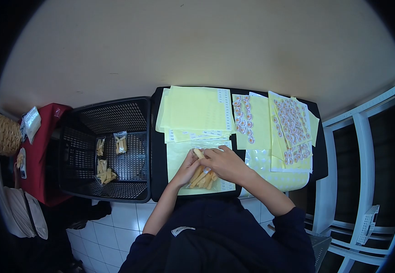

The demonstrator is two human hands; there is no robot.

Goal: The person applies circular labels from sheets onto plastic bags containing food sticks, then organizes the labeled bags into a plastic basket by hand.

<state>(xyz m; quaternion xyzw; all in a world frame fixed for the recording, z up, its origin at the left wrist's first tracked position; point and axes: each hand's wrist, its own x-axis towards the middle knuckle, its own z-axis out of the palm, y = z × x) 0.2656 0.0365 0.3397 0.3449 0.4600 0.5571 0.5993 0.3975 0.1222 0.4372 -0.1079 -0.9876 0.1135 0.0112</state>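
A clear plastic bag of pale yellow snack sticks [203,180] lies over the yellow sheets in front of me. Along its left side, my left hand [187,169] is closed on the bag. From the right, my right hand [224,163] grips the upper part of the bag, fingers bent over it. A small round sticker [207,170] shows on the bag just below my right fingers. The fingertips partly cover the bag's top, so I cannot see whether it is sealed.
Yellow sheets [193,109] with small printed labels are stacked at the back. Sheets of round stickers [293,123] lie to the right. A black crate [104,193] at left holds several snack bags [121,143]. Further left, another person stands by a red-covered table [40,164].
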